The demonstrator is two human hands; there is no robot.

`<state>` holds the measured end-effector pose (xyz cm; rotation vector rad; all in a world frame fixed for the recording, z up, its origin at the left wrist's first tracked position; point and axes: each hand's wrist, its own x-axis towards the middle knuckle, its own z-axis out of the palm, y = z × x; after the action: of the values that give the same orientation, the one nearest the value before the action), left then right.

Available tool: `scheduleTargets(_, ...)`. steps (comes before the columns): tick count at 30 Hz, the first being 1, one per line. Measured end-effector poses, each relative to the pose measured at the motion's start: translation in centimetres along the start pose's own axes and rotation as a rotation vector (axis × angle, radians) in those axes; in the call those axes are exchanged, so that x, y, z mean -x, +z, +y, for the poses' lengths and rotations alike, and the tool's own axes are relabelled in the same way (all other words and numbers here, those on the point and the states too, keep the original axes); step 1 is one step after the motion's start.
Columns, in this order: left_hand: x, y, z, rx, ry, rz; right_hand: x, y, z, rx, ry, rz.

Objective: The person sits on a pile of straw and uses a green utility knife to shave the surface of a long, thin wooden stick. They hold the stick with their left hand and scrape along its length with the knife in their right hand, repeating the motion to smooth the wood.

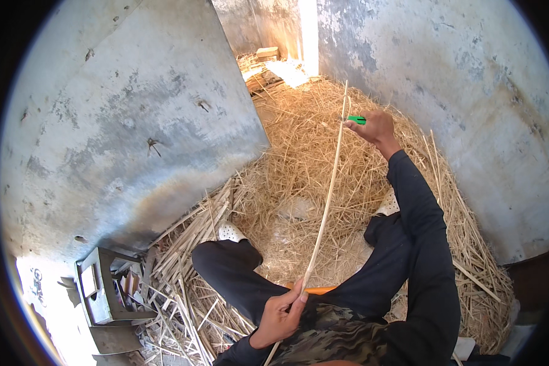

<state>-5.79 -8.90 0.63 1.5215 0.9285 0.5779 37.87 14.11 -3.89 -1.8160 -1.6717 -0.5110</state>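
Closest to me, my left hand [279,318] has its fingers pinched on the near end of a long thin cane strip [327,195]. Farther out, my right hand [374,127] grips a green-handled tool [357,119] against the strip near its far tip. Judging by the deep heap of shavings [323,152] underfoot, much splitting looks done; this strip seems nearly worked through.

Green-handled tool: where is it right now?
Head view, upper right of centre: the green-handled tool is in the right hand, against the upper part of the long thin strip, above the straw pile.
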Motion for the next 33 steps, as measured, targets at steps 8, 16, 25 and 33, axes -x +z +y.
scheduleTargets(8,1.6,0.2,0.6,0.010,-0.130,-0.061,-1.4,-0.6,5.9,0.104,0.407,-0.089)
scheduleTargets(16,2.8,-0.3,-0.7,-0.020,-0.131,-0.044,3.8,-3.7,12.9,0.169,0.919,-0.119)
scheduleTargets(25,-8.8,-0.6,-0.4,0.523,0.001,0.089,4.4,-4.4,-4.6,-0.272,0.187,-0.294)
scheduleTargets(33,-10.4,0.2,1.2,0.506,0.015,0.080,6.9,-6.7,-13.8,-0.352,-0.196,-0.281)
